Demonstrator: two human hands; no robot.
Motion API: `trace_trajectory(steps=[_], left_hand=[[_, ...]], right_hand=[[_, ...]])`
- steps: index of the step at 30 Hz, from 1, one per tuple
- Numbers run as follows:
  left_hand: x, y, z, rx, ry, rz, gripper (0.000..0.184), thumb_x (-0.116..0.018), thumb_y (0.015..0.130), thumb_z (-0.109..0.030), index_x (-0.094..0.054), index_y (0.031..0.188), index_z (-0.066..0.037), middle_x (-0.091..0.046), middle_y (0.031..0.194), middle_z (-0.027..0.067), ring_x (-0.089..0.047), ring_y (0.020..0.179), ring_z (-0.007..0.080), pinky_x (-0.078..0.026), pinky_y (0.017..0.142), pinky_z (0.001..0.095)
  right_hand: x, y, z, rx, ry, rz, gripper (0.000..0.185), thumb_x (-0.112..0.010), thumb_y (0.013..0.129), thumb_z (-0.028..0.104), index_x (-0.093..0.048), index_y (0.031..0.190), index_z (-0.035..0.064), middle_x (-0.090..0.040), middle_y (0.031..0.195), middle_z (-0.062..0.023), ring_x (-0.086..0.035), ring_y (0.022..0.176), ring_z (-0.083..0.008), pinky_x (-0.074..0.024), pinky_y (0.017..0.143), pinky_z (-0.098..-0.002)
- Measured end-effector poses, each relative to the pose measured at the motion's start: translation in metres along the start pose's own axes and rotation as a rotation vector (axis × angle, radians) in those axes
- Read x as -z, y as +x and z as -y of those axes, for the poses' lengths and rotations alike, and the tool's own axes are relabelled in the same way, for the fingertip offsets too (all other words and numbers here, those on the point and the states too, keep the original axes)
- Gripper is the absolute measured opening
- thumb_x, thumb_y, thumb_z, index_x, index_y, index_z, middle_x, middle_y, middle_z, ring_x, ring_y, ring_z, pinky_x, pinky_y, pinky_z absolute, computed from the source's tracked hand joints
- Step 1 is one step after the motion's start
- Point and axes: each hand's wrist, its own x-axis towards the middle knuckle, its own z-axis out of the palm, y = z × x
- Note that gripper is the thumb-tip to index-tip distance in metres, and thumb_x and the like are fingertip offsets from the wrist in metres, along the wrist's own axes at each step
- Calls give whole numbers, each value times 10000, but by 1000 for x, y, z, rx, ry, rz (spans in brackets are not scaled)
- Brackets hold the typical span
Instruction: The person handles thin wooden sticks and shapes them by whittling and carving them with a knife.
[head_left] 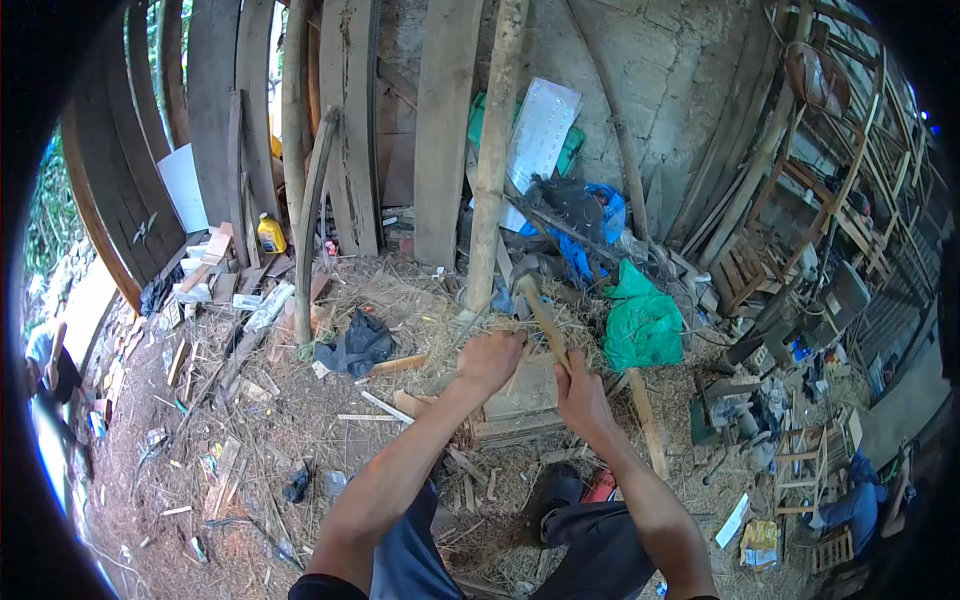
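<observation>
My right hand (pixel 582 395) is closed around the lower end of a wooden-handled tool (pixel 545 318). The handle slants up and away to the left, and the far end blends into the clutter, so its head is unclear. My left hand (pixel 490 360) is closed in a fist just left of the handle. What it grips, if anything, is hidden by the fingers. Both hands are above a low wooden block (pixel 518 395) strewn with straw and shavings.
A wooden post (pixel 490 170) stands just beyond the hands. A green plastic bag (pixel 645 320) lies to the right, a black plastic bag (pixel 360 343) to the left. Wood scraps and straw litter the ground. A chair frame (pixel 790 220) is at right. Other people are partly visible at both edges.
</observation>
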Motion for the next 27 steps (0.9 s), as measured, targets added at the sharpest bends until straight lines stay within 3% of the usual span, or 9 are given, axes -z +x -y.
trace_trajectory(steps=[8, 11, 13, 20, 22, 27], left_hand=[[0, 3, 0, 3, -17, 30, 194, -448, 896, -205, -578, 948, -71, -639, 753, 154, -646, 699, 327, -512, 573, 448], [-4, 1, -1, -22, 24, 14, 203, -447, 898, -210, -578, 955, -66, -643, 764, 156, -647, 699, 329, -511, 574, 456], [2, 0, -4, -36, 59, -6, 207, -448, 897, -212, -578, 956, -62, -646, 773, 158, -648, 705, 331, -510, 580, 461], [-3, 2, -4, 3, 8, 68, 238, -437, 911, -238, -578, 949, -51, -649, 792, 154, -642, 726, 347, -510, 605, 462], [-3, 3, -4, 6, -4, 80, 244, -439, 913, -247, -577, 948, -49, -648, 796, 155, -639, 727, 355, -509, 605, 463], [-5, -6, 4, 81, -160, 60, 287, -449, 924, -323, -578, 997, -77, -637, 808, 197, -626, 805, 388, -494, 706, 486]], right_hand=[[11, -1, 5, -44, 37, 2, 152, -459, 927, 157, -389, 1007, 49, -542, 628, -305, -519, 624, -523, -359, 510, -580], [4, -5, -7, 46, 45, -26, 156, -456, 930, 171, -387, 996, 48, -544, 625, -298, -523, 622, -515, -359, 519, -583], [2, -5, -7, -11, -49, 61, 154, -456, 931, 176, -395, 998, 50, -538, 620, -298, -526, 620, -507, -362, 514, -575], [8, -3, -2, -51, 29, 20, 157, -454, 927, 190, -412, 1010, 62, -559, 654, -304, -537, 643, -518, -389, 534, -584], [2, -5, -11, 5, -127, 79, 209, -470, 920, 181, -402, 1059, 41, -548, 604, -286, -529, 624, -520, -385, 541, -590], [-3, -5, -12, 17, -95, 60, 200, -476, 917, 178, -406, 1047, 44, -554, 605, -282, -528, 600, -520, -396, 538, -590]])
